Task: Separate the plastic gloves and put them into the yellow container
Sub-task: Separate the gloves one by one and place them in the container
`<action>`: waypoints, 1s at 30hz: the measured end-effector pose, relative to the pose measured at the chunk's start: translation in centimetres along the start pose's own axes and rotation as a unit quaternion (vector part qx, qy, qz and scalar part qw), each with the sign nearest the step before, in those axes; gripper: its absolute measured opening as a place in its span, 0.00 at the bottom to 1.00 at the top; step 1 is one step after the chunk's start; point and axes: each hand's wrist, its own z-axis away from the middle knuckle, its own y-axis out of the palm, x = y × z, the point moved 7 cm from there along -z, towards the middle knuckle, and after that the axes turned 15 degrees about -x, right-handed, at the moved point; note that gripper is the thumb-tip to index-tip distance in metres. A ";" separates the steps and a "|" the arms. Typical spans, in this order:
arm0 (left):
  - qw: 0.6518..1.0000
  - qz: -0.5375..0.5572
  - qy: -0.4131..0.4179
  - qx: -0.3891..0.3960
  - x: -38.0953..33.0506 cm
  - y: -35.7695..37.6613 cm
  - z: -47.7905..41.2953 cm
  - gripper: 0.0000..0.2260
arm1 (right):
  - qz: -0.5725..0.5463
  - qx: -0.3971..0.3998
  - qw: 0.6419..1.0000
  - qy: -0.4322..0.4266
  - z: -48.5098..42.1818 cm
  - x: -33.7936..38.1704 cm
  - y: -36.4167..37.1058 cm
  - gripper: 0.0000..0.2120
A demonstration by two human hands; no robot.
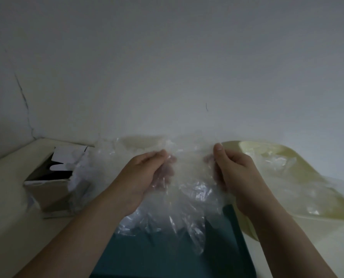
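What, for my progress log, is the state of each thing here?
Left hand: pinching the gloves.
Right hand: pinching the gloves.
Gloves: bunched, held up between both hands.
Yellow container: some clear plastic inside.
Cardboard box: open.
Tray: partly covered by the gloves.

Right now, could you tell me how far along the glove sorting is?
Done: some clear gloves lie in the yellow container. In hand: left hand and right hand pinch a clump of gloves above the teal tray. Left: that clump, plus more plastic beside the cardboard box.
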 end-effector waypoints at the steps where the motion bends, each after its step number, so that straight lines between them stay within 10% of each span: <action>1: 1.000 -0.005 0.003 0.013 0.1 0.1 0.0 0.11 | -0.002 0.023 1.000 0.009 0.3 0.1 0.2 0.25; 9: 0.998 -0.037 0.046 0.024 0.1 0.0 0.0 0.06 | -0.041 0.057 0.995 0.069 1.0 0.3 0.6 0.12; 16: 0.987 -0.005 0.079 -0.140 -1.2 -3.4 -1.4 0.06 | 0.044 -0.023 0.999 -0.021 0.0 0.7 -0.6 0.16; 30: 0.993 0.058 0.076 -0.065 -3.0 -0.2 3.2 0.06 | 0.006 -0.070 0.995 -0.070 -1.2 6.0 -8.5 0.16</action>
